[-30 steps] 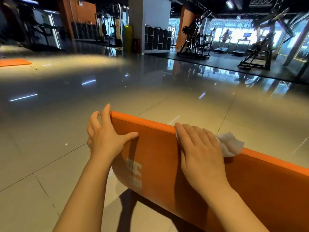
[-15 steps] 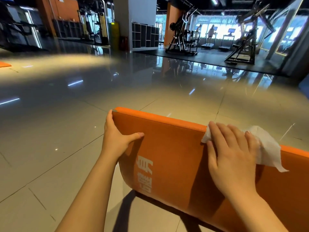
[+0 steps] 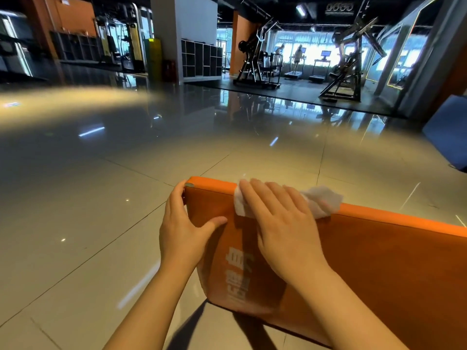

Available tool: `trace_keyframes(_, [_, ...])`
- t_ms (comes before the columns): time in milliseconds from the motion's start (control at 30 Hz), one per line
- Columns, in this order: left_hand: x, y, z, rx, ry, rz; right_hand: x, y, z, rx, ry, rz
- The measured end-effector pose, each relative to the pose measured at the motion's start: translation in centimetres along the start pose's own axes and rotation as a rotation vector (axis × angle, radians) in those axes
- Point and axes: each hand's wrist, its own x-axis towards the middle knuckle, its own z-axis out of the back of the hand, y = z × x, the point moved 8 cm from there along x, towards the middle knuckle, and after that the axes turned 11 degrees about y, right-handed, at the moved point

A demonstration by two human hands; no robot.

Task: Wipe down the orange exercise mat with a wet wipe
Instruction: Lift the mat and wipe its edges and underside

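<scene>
The orange exercise mat (image 3: 374,269) stands on its long edge on the tiled floor, its face with white lettering turned toward me. My left hand (image 3: 185,228) grips its upper left corner, fingers behind the end and thumb on the front face. My right hand (image 3: 280,228) lies flat with straight fingers over a white wet wipe (image 3: 321,200), pressing it onto the mat's top edge close to the left corner. The wipe sticks out on both sides of my fingers.
Glossy grey floor tiles (image 3: 101,198) stretch away on the left and ahead. A blue mat (image 3: 449,132) lies at the right edge. Weight machines (image 3: 348,69), treadmills with people on them and cubby shelves (image 3: 199,59) stand far behind.
My right hand has slid the wipe leftward along the top edge, back near the left corner. The left hand stays on the corner. The view has shifted a little.
</scene>
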Motion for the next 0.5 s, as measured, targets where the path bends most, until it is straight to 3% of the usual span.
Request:
trace_keyframes(167, [0.6, 0.2, 0.8, -0.197, 0.061, -0.020, -5.7, -7.1, 0.6, -0.054, 0.034, -0.258])
trace_keyframes(300, [0.2, 0.1, 1.4, -0.324, 0.051, -0.011, -3.3, -5.6, 0.1, 0.061, -0.013, -0.350])
trace_keyframes(500, [-0.3, 0.5, 1.7, -0.516, 0.030, 0.032, 3.5, 6.5, -1.5, 0.134, -0.029, -0.049])
